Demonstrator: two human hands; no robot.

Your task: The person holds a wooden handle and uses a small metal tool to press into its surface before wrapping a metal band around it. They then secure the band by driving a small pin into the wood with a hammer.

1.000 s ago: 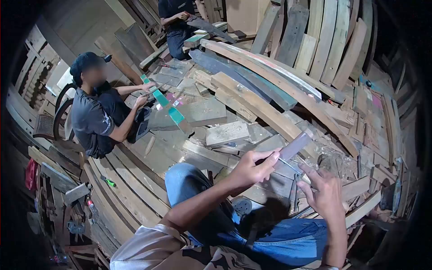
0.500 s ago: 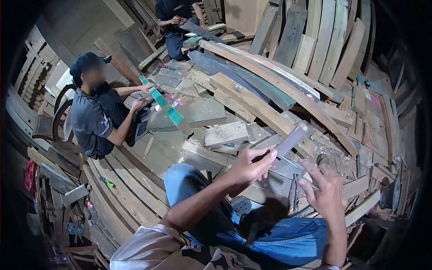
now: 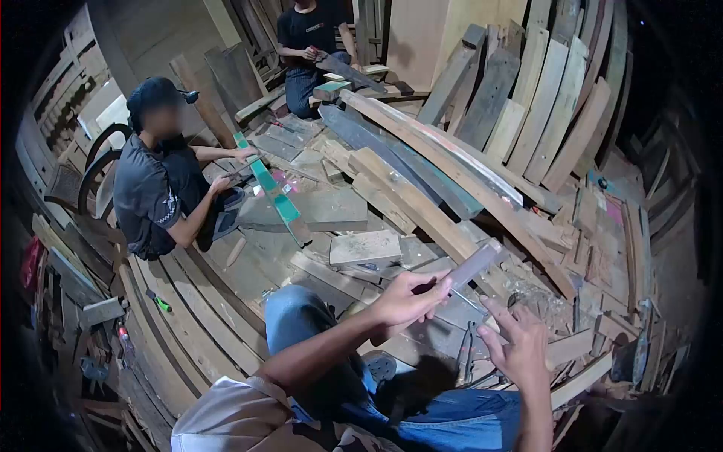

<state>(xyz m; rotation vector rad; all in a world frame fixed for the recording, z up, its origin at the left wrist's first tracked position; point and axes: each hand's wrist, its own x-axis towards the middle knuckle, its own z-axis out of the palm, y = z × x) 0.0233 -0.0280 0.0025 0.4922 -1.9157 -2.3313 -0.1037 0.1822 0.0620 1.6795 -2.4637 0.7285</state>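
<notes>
My left hand [image 3: 410, 303] is closed around the near end of a flat greyish rectangular bar [image 3: 479, 268], which points up and to the right. Just below the bar, a thin metal rod [image 3: 468, 301] sticks out from the same fingers. My right hand [image 3: 521, 343] has its thumb and fingers apart, with the index fingertip right at the rod's far end. Below and between the hands, a pair of pliers [image 3: 466, 351] lies among wood pieces, its handles toward my legs.
A pale wood block [image 3: 366, 248] and long beams [image 3: 422, 203] lie ahead. To the left a seated person [image 3: 162, 181] holds a green-painted strip [image 3: 273, 188]; another person [image 3: 312, 45] at the back holds a saw [image 3: 346, 71]. Planks [image 3: 553, 105] lean at right.
The view has tilted, so the room appears lower and further left at the right side. My hands keep nearly the same pose around the bar and rod.
</notes>
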